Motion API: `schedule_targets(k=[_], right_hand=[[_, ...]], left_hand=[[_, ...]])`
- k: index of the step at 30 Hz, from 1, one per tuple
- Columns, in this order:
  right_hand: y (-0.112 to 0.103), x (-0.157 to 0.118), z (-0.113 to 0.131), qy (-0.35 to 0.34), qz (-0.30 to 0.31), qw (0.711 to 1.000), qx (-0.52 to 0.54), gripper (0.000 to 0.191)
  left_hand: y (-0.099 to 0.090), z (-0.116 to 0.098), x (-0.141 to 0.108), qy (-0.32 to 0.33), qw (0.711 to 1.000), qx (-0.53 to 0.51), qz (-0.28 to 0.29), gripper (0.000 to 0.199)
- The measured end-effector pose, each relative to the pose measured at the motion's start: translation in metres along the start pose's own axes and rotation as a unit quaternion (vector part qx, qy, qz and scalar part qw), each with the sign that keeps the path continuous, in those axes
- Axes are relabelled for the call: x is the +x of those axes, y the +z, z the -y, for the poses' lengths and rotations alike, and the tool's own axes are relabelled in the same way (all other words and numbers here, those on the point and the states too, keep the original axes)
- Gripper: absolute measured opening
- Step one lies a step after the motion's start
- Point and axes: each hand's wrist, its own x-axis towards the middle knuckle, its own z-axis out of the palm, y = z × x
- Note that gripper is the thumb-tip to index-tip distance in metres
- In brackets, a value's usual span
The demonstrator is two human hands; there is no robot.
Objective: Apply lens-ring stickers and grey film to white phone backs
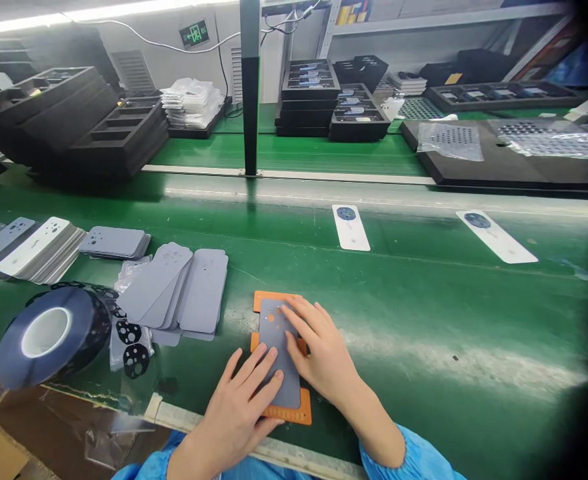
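Currently, head view: grey panel (288, 373) lies flat on orange fixture (301, 408), close to the near edge of the green tabletop (414, 320), around mid-width. Panel sits between the two hands, partly under the fingers of both.

Left hand (241, 403): at the panel's left side and near half, palm down, fingers moderately spread, fingertips resting on the grey surface; thumb low, by the fixture's near end. Right hand (324, 347): at the panel's right side and far half, fingers extended and slightly bent, fingertips by the small holes, thumb apart from them at the panel's right side; moderately open. Neither hand is closed around anything.

Panel's long axis runs from the near edge toward the far edge, far end leaning slightly left. Hole end points away from the person, plain end toward the near edge. Orange shows at both ends and along the sides.

Left part of tabletop: tape roll (47, 333) near the near edge, fanned grey panels (174, 287) to its right, black ring-shaped pieces (136, 361) on clear plastic between roll and fixture. Toward the far edge, right of centre: two white panels (353, 233), well apart from each other.
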Motion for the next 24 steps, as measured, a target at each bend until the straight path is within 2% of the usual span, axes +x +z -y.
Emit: schedule_targets(k=[3, 7, 15, 17, 19, 22, 24], right_hand=[[0.000, 0.000, 0.008, -0.045, 0.051, 0.997, -0.025, 0.043], [0.001, -0.001, 0.018, -0.030, 0.101, 0.991, -0.082, 0.042], [0.003, 0.003, 0.020, -0.011, 0.098, 0.991, -0.089, 0.039], [0.000, 0.004, 0.014, -0.020, 0.086, 0.995, -0.056, 0.038], [-0.003, 0.005, 0.006, -0.017, 0.048, 0.999, -0.015, 0.035], [-0.008, 0.006, -0.001, 0.029, -0.033, 0.999, 0.002, 0.026], [-0.011, 0.006, 0.000, 0.068, -0.059, 0.995, -0.031, 0.022]], left_hand=[[0.001, 0.000, 0.000, -0.002, 1.000, -0.001, -0.001, 0.047], [0.002, 0.001, 0.000, 0.000, 1.000, -0.001, -0.003, 0.048], [0.005, 0.002, -0.003, 0.002, 1.000, 0.001, 0.002, 0.048], [0.006, 0.003, -0.005, 0.006, 1.000, 0.001, 0.008, 0.051], [0.007, 0.002, -0.005, 0.006, 1.000, -0.001, 0.022, 0.057], [0.007, -0.001, -0.005, -0.010, 0.999, -0.008, 0.035, 0.060], [0.007, -0.004, -0.004, -0.026, 0.999, -0.017, 0.031, 0.060]])
